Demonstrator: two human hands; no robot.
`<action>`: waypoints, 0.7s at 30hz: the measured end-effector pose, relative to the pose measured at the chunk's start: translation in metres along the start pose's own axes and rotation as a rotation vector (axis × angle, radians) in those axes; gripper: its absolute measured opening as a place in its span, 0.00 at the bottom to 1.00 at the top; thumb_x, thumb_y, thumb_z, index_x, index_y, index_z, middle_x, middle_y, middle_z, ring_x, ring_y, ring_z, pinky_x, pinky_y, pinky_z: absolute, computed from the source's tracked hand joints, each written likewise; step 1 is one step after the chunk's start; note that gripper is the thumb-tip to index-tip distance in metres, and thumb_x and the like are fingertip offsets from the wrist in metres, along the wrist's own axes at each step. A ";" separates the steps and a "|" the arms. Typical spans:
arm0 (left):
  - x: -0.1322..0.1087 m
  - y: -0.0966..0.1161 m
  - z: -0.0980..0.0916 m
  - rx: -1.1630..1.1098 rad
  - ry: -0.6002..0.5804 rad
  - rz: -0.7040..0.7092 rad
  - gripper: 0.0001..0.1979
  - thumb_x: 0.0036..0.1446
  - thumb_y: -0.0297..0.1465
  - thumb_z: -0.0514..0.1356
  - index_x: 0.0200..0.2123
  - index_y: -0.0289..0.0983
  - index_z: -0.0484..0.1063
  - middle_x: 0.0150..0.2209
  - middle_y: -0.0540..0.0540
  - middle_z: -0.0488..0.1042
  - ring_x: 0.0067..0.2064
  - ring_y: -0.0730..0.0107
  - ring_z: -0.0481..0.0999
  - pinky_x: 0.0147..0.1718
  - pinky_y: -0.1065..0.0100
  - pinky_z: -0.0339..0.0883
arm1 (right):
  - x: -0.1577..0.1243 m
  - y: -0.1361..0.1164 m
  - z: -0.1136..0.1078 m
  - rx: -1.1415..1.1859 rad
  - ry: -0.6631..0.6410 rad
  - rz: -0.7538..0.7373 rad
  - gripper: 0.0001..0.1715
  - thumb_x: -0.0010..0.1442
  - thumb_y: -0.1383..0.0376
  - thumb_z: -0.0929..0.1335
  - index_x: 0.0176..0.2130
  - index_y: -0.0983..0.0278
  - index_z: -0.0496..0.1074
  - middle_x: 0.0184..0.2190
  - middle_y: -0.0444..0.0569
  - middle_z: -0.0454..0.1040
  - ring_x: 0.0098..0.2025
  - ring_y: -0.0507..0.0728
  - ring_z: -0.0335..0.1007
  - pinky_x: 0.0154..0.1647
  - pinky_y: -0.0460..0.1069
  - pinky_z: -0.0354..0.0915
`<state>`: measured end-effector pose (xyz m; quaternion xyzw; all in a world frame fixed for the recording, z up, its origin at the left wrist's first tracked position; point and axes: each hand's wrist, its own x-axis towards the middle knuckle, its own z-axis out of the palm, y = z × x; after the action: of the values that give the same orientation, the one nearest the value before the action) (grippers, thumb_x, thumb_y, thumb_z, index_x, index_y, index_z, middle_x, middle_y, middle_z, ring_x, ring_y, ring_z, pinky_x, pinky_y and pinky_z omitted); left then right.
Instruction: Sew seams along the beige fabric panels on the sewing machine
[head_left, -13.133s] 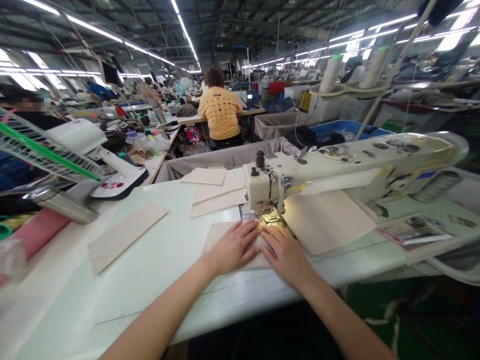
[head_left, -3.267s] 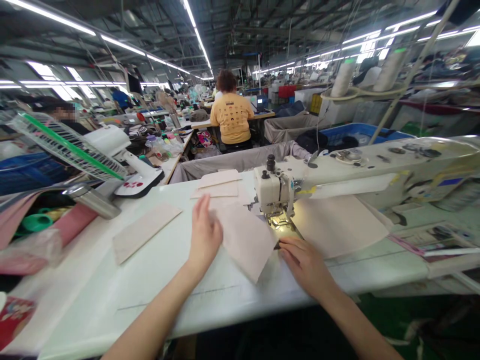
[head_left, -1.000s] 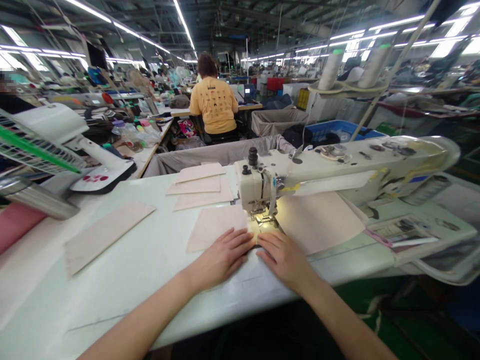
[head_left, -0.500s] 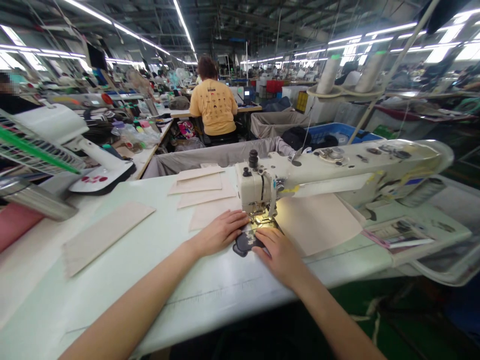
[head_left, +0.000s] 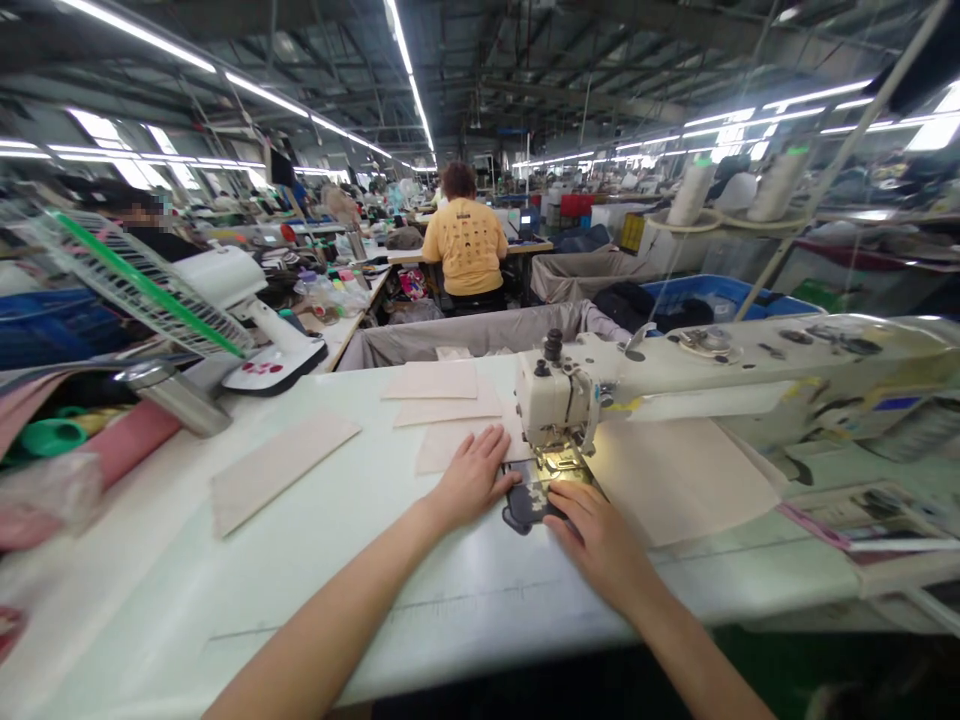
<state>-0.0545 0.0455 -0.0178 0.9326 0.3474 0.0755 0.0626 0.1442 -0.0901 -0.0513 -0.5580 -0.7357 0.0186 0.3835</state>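
A pale sewing machine (head_left: 559, 405) stands in front of me, its lamp lighting the brass-coloured needle plate (head_left: 561, 464). My left hand (head_left: 474, 475) lies palm down left of the needle, fingers spread toward a beige fabric piece (head_left: 442, 446) and thumb at the edge of the dark bed plate (head_left: 519, 508). On that plate's right side rests my right hand (head_left: 592, 530), fingers stretched out just below the presser foot and thumb apart. Nothing shows in its grasp, though the area under the fingertips is hidden. Right of it a large beige fabric panel (head_left: 675, 480) lies under the machine arm.
More beige pieces (head_left: 431, 381) lie behind my left hand, and a single strip (head_left: 281, 475) lies further left. A steel flask (head_left: 176, 398) and a white fan (head_left: 277, 365) stand at the left. Thread cones (head_left: 691, 192) rise behind the machine. A person in yellow (head_left: 465, 245) sits ahead.
The view has swung left, so the scene sits further right and lower. My left fingers have moved slightly away from the needle and spread; my right hand stays by the plate.
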 end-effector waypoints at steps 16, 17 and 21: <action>-0.056 -0.044 -0.082 -1.190 0.327 -0.459 0.23 0.62 0.47 0.58 0.50 0.35 0.72 0.39 0.42 0.82 0.36 0.58 0.82 0.37 0.62 0.76 | -0.005 0.005 0.006 0.026 0.048 -0.020 0.14 0.68 0.60 0.65 0.46 0.61 0.77 0.48 0.55 0.79 0.51 0.62 0.77 0.53 0.60 0.75; -0.060 -0.045 -0.088 -1.373 0.331 -0.505 0.23 0.58 0.45 0.64 0.50 0.35 0.72 0.39 0.41 0.82 0.35 0.59 0.82 0.36 0.63 0.77 | -0.005 0.005 0.007 0.022 0.061 -0.032 0.14 0.68 0.60 0.65 0.46 0.61 0.77 0.47 0.55 0.80 0.50 0.62 0.77 0.52 0.60 0.75; -0.071 -0.046 -0.102 -1.630 0.352 -0.574 0.22 0.52 0.37 0.70 0.48 0.34 0.73 0.38 0.41 0.82 0.34 0.61 0.83 0.36 0.65 0.78 | -0.005 0.010 0.011 -0.003 0.105 -0.087 0.13 0.67 0.59 0.65 0.46 0.60 0.77 0.47 0.54 0.80 0.48 0.62 0.78 0.50 0.59 0.77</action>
<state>-0.1557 0.0398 0.0672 0.4490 0.4110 0.4238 0.6707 0.1461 -0.0859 -0.0660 -0.5263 -0.7382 -0.0285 0.4210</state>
